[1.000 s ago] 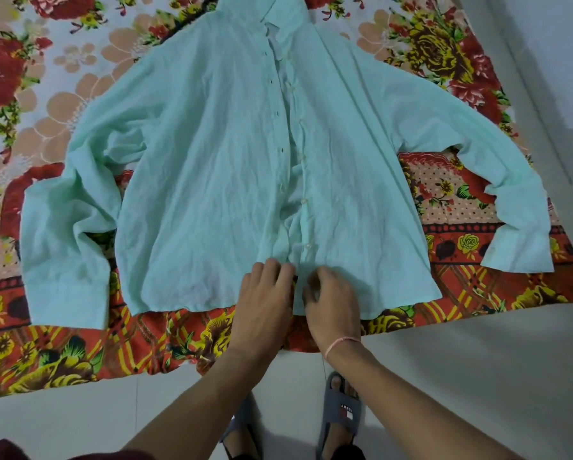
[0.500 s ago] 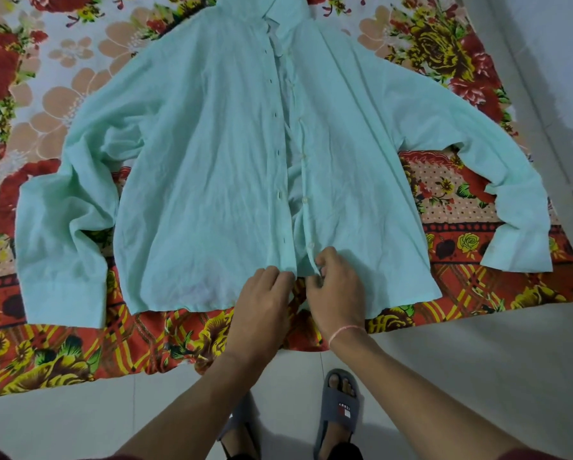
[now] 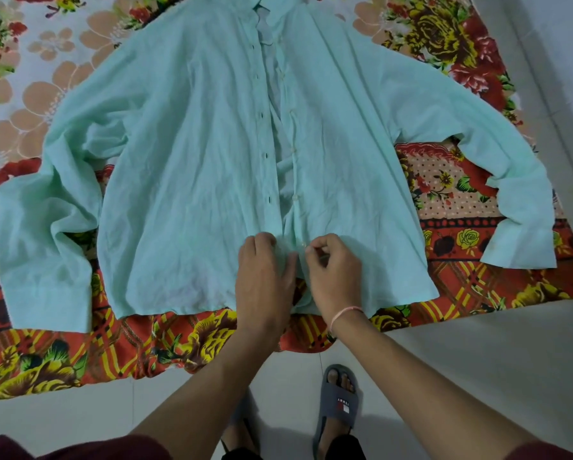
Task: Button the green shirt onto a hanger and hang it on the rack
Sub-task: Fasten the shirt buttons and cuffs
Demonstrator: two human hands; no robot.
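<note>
Green shirt [image 3: 192,154] lay flat, front up, on floral bedsheet [image 3: 461,200], placket unbuttoned. Left hand [image 3: 265,277] pinched the left placket edge near the hem; right hand [image 3: 333,270] pinched the bottom button strip beside it.

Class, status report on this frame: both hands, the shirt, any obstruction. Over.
Left hand and right hand pinching the placket near the hem. Pale green cotton shirt flat on floral blanket, front unbuttoned. No hanger visible; nothing obstructing.

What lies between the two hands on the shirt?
In the head view, a narrow strip of shirt placket separates the left hand and right hand, with the lowest button just above.
</note>
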